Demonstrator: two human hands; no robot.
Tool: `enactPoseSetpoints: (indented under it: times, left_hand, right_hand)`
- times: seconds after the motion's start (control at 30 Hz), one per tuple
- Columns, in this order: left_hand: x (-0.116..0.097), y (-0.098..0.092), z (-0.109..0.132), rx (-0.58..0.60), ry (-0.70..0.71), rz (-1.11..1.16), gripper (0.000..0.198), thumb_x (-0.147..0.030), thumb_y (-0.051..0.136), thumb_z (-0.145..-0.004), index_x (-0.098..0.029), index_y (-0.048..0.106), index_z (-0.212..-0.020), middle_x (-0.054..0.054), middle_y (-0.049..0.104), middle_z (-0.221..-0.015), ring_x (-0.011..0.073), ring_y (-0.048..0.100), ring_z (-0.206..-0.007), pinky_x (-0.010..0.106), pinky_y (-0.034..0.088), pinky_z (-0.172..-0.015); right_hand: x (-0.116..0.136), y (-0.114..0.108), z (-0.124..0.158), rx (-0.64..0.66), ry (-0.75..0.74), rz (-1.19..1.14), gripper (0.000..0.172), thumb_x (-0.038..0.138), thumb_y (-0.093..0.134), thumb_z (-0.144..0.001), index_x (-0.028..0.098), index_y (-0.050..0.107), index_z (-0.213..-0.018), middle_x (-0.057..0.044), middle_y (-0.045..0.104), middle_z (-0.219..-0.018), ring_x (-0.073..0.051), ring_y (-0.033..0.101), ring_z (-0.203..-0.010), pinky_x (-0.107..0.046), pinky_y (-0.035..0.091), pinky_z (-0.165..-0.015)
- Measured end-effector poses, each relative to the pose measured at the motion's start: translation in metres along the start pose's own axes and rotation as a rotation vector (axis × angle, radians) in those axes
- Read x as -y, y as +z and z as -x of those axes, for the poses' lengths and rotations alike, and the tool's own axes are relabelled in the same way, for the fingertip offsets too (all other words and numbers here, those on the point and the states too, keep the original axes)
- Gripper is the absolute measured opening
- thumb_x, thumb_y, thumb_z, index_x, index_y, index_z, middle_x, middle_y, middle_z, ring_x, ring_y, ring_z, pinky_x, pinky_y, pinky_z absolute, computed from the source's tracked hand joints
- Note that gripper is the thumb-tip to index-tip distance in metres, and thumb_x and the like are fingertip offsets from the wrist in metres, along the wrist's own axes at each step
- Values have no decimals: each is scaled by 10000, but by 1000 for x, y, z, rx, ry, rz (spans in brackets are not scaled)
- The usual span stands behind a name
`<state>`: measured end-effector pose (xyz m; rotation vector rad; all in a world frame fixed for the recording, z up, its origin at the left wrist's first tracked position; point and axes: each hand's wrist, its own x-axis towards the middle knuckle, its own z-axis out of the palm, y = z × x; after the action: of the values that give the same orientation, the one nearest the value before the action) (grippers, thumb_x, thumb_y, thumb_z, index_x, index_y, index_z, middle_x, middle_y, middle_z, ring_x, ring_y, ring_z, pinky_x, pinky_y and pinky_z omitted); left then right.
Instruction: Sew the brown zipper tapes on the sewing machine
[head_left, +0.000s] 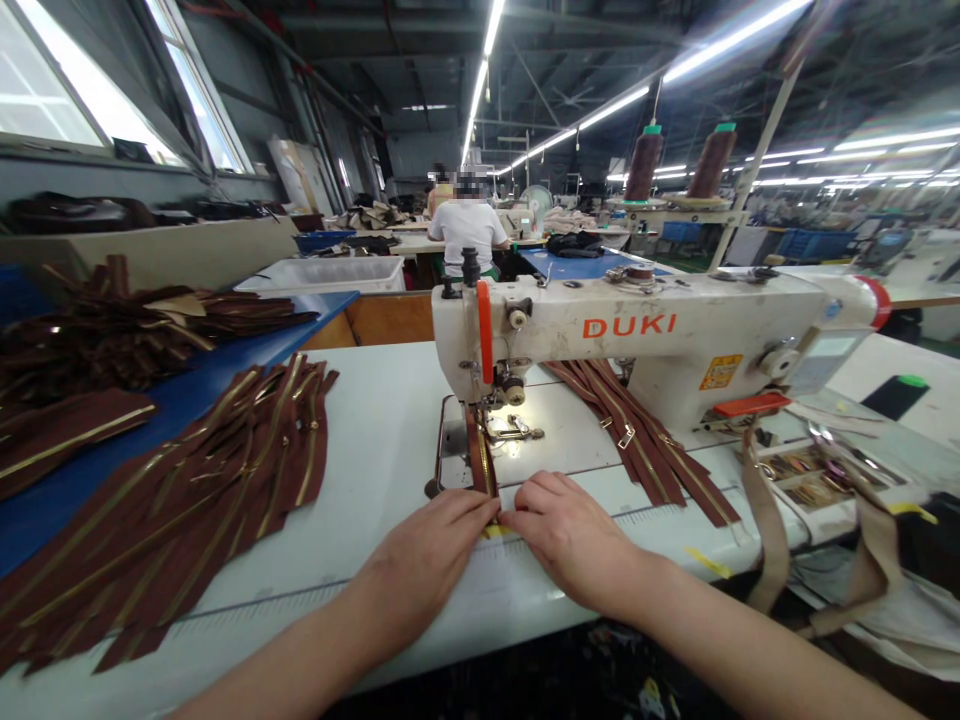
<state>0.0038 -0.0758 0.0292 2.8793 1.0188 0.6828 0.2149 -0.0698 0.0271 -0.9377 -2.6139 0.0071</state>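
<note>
A brown zipper (484, 462) with gold teeth runs lengthwise under the presser foot of a white sewing machine (555, 320). At its near end, my left hand (439, 545) pinches the tape from the left. My right hand (566, 530) closes on the same end from the right, fingers curled, and the two sets of fingertips almost meet. What lies under the fingertips is hidden. Left of the machine, a heap of brown zippers (225, 480) spreads over the pale table (382, 400). Several more zippers (645, 450) lie to the right, beneath the machine arm, some with metal pulls.
More brown zippers (97, 330) are piled on a blue surface (169, 440) at the left. A tray of small parts (817, 480) and beige straps (765, 520) sit at the right. Two thread cones (645, 165) stand behind the machine. A person in a white shirt (469, 235) sits ahead.
</note>
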Motion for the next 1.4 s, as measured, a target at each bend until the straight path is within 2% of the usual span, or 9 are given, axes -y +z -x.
enactPoseSetpoints:
  times: [0.27, 0.5, 0.73, 0.9, 1.13, 1.4]
  left_hand:
    - [1, -4, -10, 89, -44, 68, 290, -107, 366, -906, -154, 614, -1048, 85, 594, -993, 218, 552, -926, 374, 501, -835]
    - [5, -4, -7, 83, -39, 137, 343, -107, 352, -911, -176, 570, -1167, 83, 560, -1043, 215, 524, -986, 375, 478, -864]
    - [6, -4, -6, 121, -89, 190, 321, -117, 363, -899, -177, 592, -1115, 77, 558, -1058, 213, 520, -989, 376, 463, -878]
    - [6, -6, -5, 126, -89, 200, 336, -121, 347, -909, -190, 579, -1142, 71, 554, -1065, 209, 515, -999, 382, 461, -885]
    - [5, -7, -6, 128, -79, 198, 319, -125, 351, -914, -184, 585, -1123, 78, 558, -1073, 208, 524, -1000, 390, 470, -890]
    - [3, -8, 2, 95, -46, 147, 328, -129, 374, -937, -209, 567, -1189, 79, 571, -1145, 203, 538, -1054, 382, 477, -922]
  right_hand:
    - [1, -4, 2, 6, 4, -29, 189, 146, 486, -921, 176, 637, -1031, -56, 576, -870, -202, 449, -853, -319, 396, -759]
    - [-2, -4, 4, -45, 55, -144, 212, 138, 460, -925, 157, 666, -971, -71, 583, -856, -197, 480, -846, -309, 435, -759]
    - [0, -4, 2, -35, 25, -145, 208, 159, 451, -936, 152, 655, -976, -70, 576, -860, -196, 472, -842, -313, 433, -760]
    - [-2, -2, 3, -21, 12, -129, 199, 155, 445, -941, 143, 644, -952, -70, 577, -871, -194, 464, -852, -310, 423, -770]
    - [-4, 1, 3, -15, -19, -88, 203, 159, 440, -947, 149, 632, -1012, -61, 570, -857, -192, 454, -845, -307, 406, -755]
    - [-8, -7, 5, 48, -71, -77, 233, 121, 489, -910, 184, 632, -1084, -58, 581, -877, -201, 466, -864, -324, 410, -772]
